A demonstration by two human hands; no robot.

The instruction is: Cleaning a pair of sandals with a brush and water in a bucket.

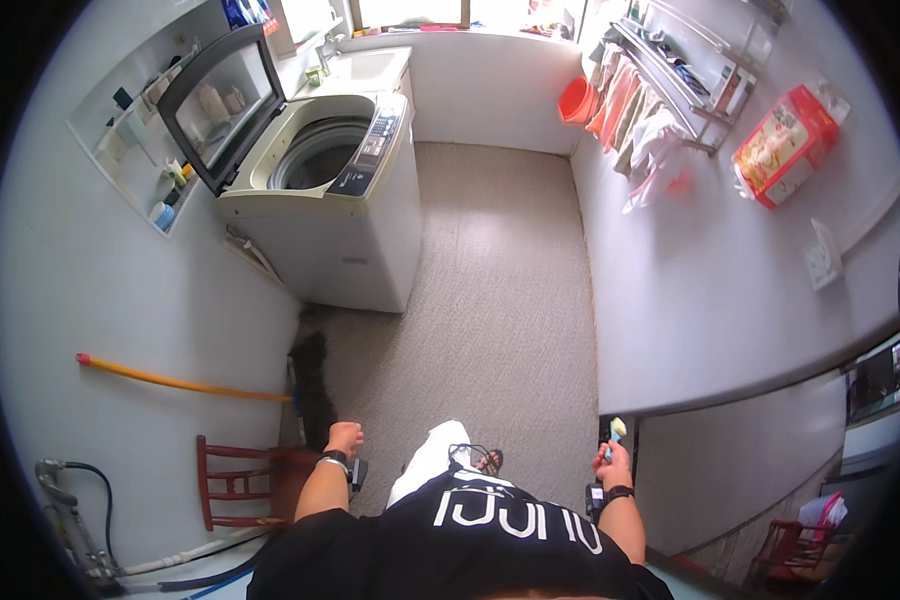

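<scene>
In my right hand [613,466], at the lower right near the doorway, is a small brush [615,433] with a blue handle and a pale yellow head pointing up. My left hand [345,439] hangs at the lower left with curled fingers, and nothing shows in it. Beside that hand stands a dark red wooden chair [232,486]. Ahead on the left is a top-loading washing machine [345,247], its framed lid [229,105] raised and its metal drum [319,157] exposed.
A white sink [371,69] adjoins the washing machine. Clothes [637,124] hang from a metal wall rack [667,75], near an orange-red bucket [577,101]. An orange-handled broom [184,382] leans on the left wall. Grey flooring [495,285] runs between the walls.
</scene>
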